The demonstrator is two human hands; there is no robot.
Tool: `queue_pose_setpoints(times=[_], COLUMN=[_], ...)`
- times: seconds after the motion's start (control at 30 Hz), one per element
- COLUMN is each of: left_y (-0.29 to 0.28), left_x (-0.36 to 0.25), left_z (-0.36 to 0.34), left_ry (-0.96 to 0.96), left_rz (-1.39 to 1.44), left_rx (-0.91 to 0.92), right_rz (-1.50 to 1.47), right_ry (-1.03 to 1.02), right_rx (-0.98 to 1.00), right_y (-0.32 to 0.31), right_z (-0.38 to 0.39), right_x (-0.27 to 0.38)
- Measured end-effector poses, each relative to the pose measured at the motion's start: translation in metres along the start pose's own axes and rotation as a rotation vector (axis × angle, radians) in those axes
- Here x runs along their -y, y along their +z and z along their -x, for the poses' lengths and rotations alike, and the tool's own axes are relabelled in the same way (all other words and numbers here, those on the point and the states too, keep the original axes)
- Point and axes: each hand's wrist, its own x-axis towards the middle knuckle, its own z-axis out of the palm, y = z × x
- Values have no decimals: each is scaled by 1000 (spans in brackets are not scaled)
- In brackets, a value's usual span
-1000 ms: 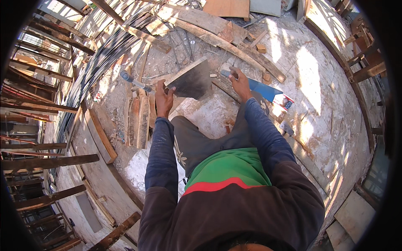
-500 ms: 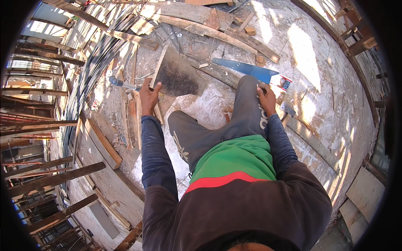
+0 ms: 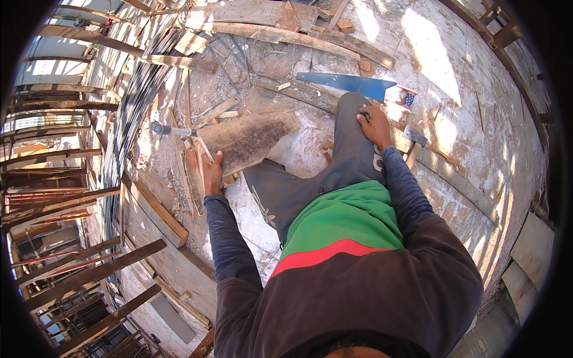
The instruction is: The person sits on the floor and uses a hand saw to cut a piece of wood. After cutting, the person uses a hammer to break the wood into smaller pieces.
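Gripping the near left corner of a weathered wooden board (image 3: 248, 138), the left hand (image 3: 212, 173) closes its fingers over the board's edge, thumb side uppermost. The board lies flat on the dusty concrete floor (image 3: 453, 125), directly ahead of the person's knees, its long side running from lower left to upper right. The left arm, in a dark blue sleeve (image 3: 230, 244), reaches straight forward and slightly leftward from the lower edge of the view.

The right hand (image 3: 376, 126) rests on the person's raised right knee (image 3: 352, 119), fingers curled against the grey trouser cloth; whether it holds anything cannot be told. Its forearm bends inward at the elbow.

Just left of the board lies a hammer (image 3: 170, 130) with a pale metal handle, head pointing left. Beyond the knee a blue handsaw (image 3: 346, 85) lies flat on the floor, its handle to the right. A second hammer (image 3: 413, 138) lies just right of the right hand. Long planks (image 3: 286, 34) and small wood offcuts (image 3: 345, 26) are scattered across the far floor. Scaffold timbers (image 3: 65, 197) run along the left side. No containers are visible.
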Motion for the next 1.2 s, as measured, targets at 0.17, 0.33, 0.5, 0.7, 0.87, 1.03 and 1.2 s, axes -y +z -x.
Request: queue_pose_setpoints(times=[0.17,0.33,0.5,0.7,0.87,1.03,1.2], left_y=[17,33,0,-60,-44,-4,24], left_x=[83,117,137,169,252,283,289], left_z=[19,77,173,260,248,203,170], left_ry=[-124,-114,-343,-263,-221,-198,-198], left_rz=[457,701,1000,1070,1134,1277,1373], left_rx=[-162,-367,-473,-751,-954,-1021,-1000], right_rz=[-7,-61,-8,73,162,228,242], right_ry=[6,37,-3,58,23,5,-51], right_rx=[28,126,121,150,171,154,138], right_y=[0,2,6,6,16,12,4], right_z=[-4,-6,-8,-18,-24,-25,-27], right_x=[1,-3,-24,-15,-17,-16,-26])
